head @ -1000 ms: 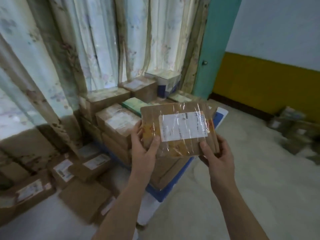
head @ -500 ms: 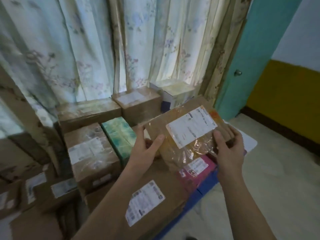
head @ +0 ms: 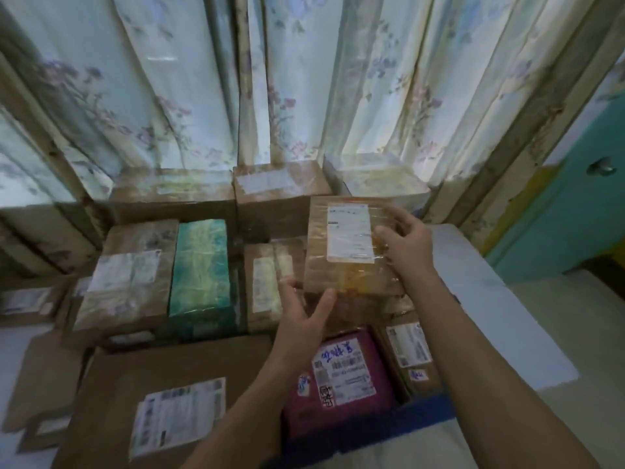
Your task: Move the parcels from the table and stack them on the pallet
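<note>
Parcels already crowd the pallet; the taped parcel, carried chest-high a second ago, now hangs just above the back row. Left hand grips its near edge, right hand its far side, so placement looks imminent.

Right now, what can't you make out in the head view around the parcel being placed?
- Held parcel: whether its underside rests on the stack; its own body hides that.
- Label on held parcel: text blurred and too small to read.
- Left hand: fingers go under the parcel edge, hidden.
- Blue pallet: mostly covered by boxes; only the front edge shows.
- Maroon parcel: partly hidden by the left forearm.
</note>
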The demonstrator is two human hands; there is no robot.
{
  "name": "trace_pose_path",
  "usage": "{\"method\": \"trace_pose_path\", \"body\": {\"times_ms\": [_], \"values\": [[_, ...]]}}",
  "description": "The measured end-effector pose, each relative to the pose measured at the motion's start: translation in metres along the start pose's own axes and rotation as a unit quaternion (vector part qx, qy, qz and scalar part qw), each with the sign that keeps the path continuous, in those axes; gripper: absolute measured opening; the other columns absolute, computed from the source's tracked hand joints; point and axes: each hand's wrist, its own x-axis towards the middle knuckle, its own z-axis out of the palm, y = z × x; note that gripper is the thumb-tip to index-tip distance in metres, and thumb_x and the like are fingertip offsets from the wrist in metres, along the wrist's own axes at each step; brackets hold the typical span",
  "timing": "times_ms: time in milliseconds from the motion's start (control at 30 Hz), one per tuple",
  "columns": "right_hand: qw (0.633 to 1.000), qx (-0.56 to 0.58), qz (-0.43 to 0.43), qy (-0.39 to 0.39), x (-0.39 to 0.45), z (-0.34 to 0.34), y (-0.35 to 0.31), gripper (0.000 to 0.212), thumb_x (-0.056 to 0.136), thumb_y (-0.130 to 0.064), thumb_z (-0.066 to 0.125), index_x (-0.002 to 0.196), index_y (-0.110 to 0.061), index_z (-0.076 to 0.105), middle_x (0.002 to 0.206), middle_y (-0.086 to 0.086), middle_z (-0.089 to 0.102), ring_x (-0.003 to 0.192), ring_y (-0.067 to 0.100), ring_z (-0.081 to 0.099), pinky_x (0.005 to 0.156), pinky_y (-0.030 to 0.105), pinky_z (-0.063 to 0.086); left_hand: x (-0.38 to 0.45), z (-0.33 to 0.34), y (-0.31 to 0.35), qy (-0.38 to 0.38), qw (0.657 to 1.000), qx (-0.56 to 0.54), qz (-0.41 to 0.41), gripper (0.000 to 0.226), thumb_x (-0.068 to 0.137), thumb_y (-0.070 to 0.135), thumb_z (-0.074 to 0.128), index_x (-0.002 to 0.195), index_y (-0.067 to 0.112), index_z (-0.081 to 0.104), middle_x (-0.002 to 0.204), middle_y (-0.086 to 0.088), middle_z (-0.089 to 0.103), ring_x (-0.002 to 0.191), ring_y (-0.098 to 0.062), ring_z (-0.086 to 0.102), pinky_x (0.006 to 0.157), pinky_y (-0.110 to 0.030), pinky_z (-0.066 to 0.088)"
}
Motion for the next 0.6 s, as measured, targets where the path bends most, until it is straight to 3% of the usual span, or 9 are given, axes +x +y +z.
{"method": "trace_pose_path", "body": {"times_ms": [67,200,367,467,533,600], "values": [[0.999,0.007,0.018,-0.026,0.009,0.0,0.005,0.046,0.086,-0.005,0.071,0.127,-0.025,0.067,0.117,-0.004,0.069,0.106,0.016,0.068,0.082,0.033,0.062,0.008,0.005,-0.006,0.014,1.0,0.002,-0.001,0.048,0.09,0.049,0.067,0.126,0.036,0.039,0.127,-0.003,0.067,0.11,-0.021,0.072,0.091,-0.048,0.061],[0.998,0.026,0.015,-0.049,0.021,-0.019,0.01,0.046,0.085,0.002,0.071,0.116,-0.032,0.069,0.112,-0.005,0.071,0.1,0.011,0.071,0.077,0.028,0.062,0.014,0.022,-0.013,0.012,1.0,-0.009,0.003,0.034,0.093,0.05,0.063,0.118,0.037,0.044,0.126,-0.003,0.067,0.111,-0.023,0.071,0.094,-0.05,0.058],[0.994,0.026,0.011,-0.103,0.041,-0.039,0.015,0.045,0.086,0.007,0.068,0.122,-0.019,0.069,0.109,-0.004,0.072,0.091,0.002,0.072,0.07,0.018,0.058,0.01,0.055,-0.017,0.044,0.999,0.004,0.01,0.029,0.101,0.046,0.05,0.119,0.023,0.044,0.124,-0.005,0.065,0.111,-0.016,0.069,0.09,-0.031,0.058],[0.989,0.03,0.018,-0.143,0.051,-0.033,0.025,0.042,0.086,0.007,0.068,0.118,-0.02,0.069,0.108,0.001,0.072,0.096,0.009,0.073,0.069,0.019,0.058,0.016,0.061,-0.025,0.072,0.997,0.01,-0.001,0.018,0.105,0.038,0.047,0.114,0.023,0.043,0.123,-0.005,0.064,0.107,-0.009,0.069,0.082,-0.019,0.056],[0.986,0.033,0.023,-0.162,0.054,-0.024,0.032,0.04,0.086,0.005,0.069,0.113,-0.025,0.069,0.111,0.005,0.073,0.103,0.018,0.072,0.074,0.025,0.061,0.02,0.058,-0.032,0.091,0.996,0.0,-0.008,0.014,0.106,0.038,0.047,0.11,0.025,0.042,0.125,-0.009,0.064,0.11,-0.016,0.069,0.086,-0.027,0.058],[0.983,0.042,0.023,-0.18,0.057,-0.017,0.039,0.038,0.085,0.001,0.071,0.11,-0.028,0.07,0.114,0.007,0.073,0.107,0.024,0.071,0.08,0.034,0.063,0.025,0.053,-0.036,0.112,0.994,-0.011,-0.008,0.017,0.104,0.044,0.051,0.106,0.03,0.042,0.127,-0.014,0.064,0.113,-0.028,0.069,0.094,-0.045,0.059]]}}
